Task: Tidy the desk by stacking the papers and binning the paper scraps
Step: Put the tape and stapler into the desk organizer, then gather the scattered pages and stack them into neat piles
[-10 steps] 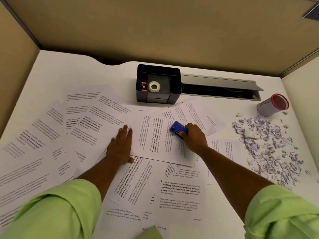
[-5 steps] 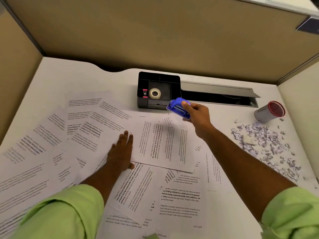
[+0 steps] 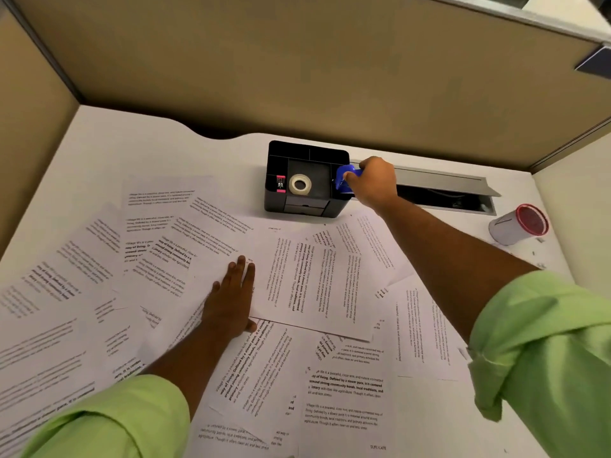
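Since half a second ago our right hand [image 3: 375,183] carries the blue stapler [image 3: 345,180] up to the organizer [image 3: 305,180] at 12 o'clock, fingers clamped round it. Left hand [image 3: 231,302] lies flat on the papers [image 3: 314,285].

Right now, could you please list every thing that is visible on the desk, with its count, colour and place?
printed papers: many, white with black text, spread and overlapping across the desk
desk organiser: one, black, far centre of the desk
tape roll: one, whitish, inside the organiser
small item: one, pink and black, left slot of the organiser
blue stapler: one, at the organiser's right edge
cable tray: one, grey, open, right of the organiser
container: one, white with red rim, lying on its side, far right
sleeves: two, light green
hands: left hand flat on the papers; right hand holds the stapler
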`<state>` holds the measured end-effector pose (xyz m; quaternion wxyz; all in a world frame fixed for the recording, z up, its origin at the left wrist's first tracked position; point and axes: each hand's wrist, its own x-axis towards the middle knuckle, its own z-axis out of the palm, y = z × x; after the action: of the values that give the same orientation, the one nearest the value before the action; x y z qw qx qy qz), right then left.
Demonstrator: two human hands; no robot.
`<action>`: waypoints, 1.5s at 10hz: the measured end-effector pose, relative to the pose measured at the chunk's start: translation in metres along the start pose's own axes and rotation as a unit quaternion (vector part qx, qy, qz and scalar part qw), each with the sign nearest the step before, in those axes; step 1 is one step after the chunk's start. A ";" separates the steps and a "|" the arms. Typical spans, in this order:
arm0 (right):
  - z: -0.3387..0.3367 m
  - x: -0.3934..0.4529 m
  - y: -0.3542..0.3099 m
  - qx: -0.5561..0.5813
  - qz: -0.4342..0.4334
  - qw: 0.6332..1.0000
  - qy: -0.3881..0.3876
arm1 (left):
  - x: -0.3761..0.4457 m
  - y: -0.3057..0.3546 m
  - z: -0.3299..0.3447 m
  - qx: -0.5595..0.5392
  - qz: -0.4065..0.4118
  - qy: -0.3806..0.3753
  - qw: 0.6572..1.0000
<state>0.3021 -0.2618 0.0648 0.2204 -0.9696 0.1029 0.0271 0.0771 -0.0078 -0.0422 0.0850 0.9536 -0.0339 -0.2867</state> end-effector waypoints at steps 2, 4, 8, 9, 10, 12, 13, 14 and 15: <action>0.003 0.014 -0.006 -0.020 0.030 0.999 0.002 | 0.000 -0.001 0.001 -0.001 0.005 0.006 1.000; 0.017 0.008 -0.008 -0.056 0.006 0.998 -0.039 | 0.000 -0.001 -0.002 0.000 0.006 0.002 1.000; 0.028 0.014 -0.002 -0.127 -0.041 0.990 -0.040 | 0.000 -0.002 -0.001 -0.005 0.008 0.004 1.000; 0.028 0.013 -0.001 -0.139 -0.048 0.988 -0.045 | 0.001 -0.002 0.000 -0.003 0.006 0.004 1.000; 0.028 0.005 0.003 -0.119 -0.051 0.990 -0.047 | 0.002 -0.002 0.001 0.003 0.005 0.002 1.000; 0.025 -0.031 0.020 -0.039 -0.041 0.998 -0.009 | 0.001 -0.001 -0.001 0.012 0.000 0.000 1.000; 0.022 -0.060 0.039 -0.011 -0.024 1.000 0.011 | -0.001 0.000 -0.003 0.013 -0.005 -0.004 1.000; 0.023 -0.096 0.073 -0.014 -0.014 1.000 -0.019 | -0.006 0.002 -0.003 0.035 -0.006 0.007 0.999; 0.028 -0.136 0.116 -0.019 0.040 0.997 -0.070 | -0.015 0.010 0.004 0.080 0.018 0.057 0.995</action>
<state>0.1446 -0.3264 0.0034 0.2077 -0.9644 0.1253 0.1056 0.0622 -0.0160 -0.0353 0.0156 0.9713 -0.0691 -0.2271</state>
